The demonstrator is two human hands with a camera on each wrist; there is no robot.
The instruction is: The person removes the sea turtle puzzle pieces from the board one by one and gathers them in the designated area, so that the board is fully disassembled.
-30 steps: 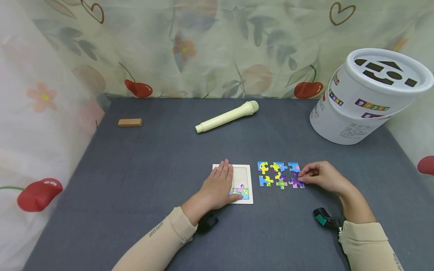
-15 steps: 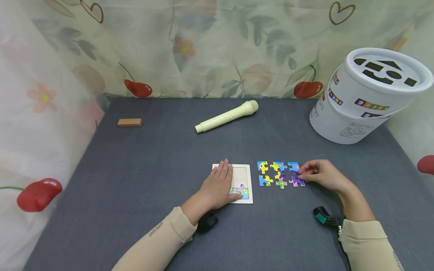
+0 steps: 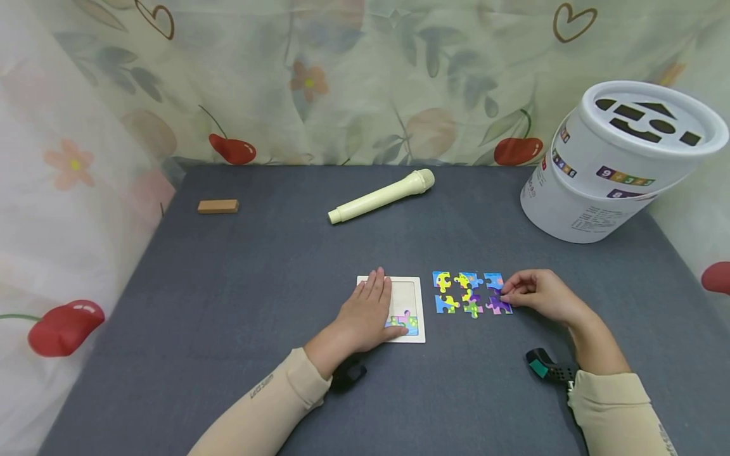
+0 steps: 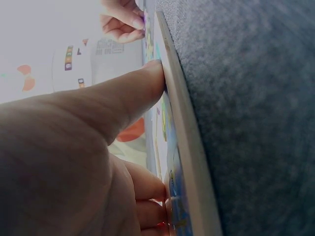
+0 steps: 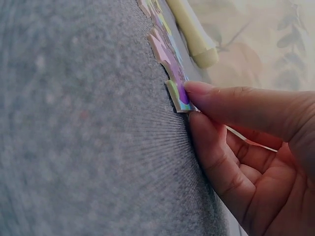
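Observation:
My left hand lies with straight fingers across the left side of a pale wooden puzzle frame. Part of the frame and its recess is hidden under it. Joined puzzle pieces with a pink and green print show in the lower part of the recess, beside my left thumb. To the right lie several loose jigsaw pieces in two rows. My right hand pinches the edge of the purple puzzle piece at the lower right end, thumb on its top and index finger at its side.
A cream toy microphone lies farther back on the dark grey table. At the back left is a small wooden block. A white bucket with a shape-cut lid stands at the back right. Patterned curtains surround the table.

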